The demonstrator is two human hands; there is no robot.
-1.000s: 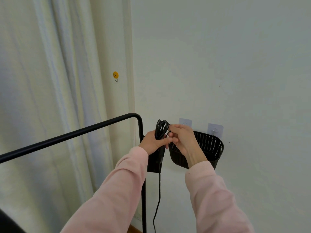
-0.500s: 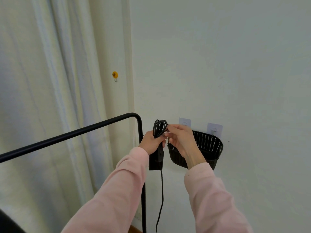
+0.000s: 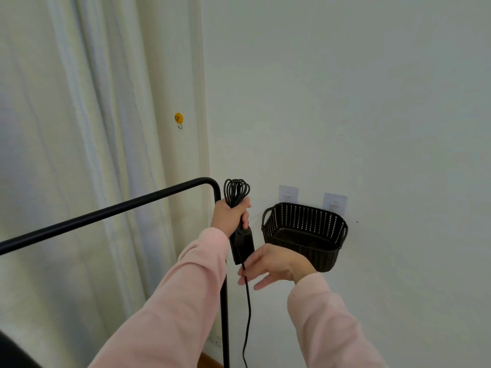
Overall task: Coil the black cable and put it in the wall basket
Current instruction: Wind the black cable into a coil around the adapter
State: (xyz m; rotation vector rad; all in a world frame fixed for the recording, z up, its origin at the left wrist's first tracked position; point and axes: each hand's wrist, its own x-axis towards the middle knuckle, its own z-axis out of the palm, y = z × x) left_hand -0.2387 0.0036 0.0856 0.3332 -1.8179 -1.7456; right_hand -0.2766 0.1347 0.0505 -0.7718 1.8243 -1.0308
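A: What does the head camera show?

B: A person in pink sleeves faces a pale wall. The left hand (image 3: 230,217) is fisted around a black cable (image 3: 236,192), whose coiled loops stand up above the fist. A black adapter block (image 3: 241,247) hangs just below that hand, and the cable's loose tail runs down from it out of view.

A: And the other hand?

B: The right hand (image 3: 268,265) sits lower, fingers loosely spread, thumb and forefinger touching the tail just under the block.

A: Where is the basket?

B: The dark woven wall basket (image 3: 305,236) hangs on two clear adhesive hooks (image 3: 288,193), just right of both hands. A black rail (image 3: 106,212) stands left, before a cream curtain (image 3: 79,155).
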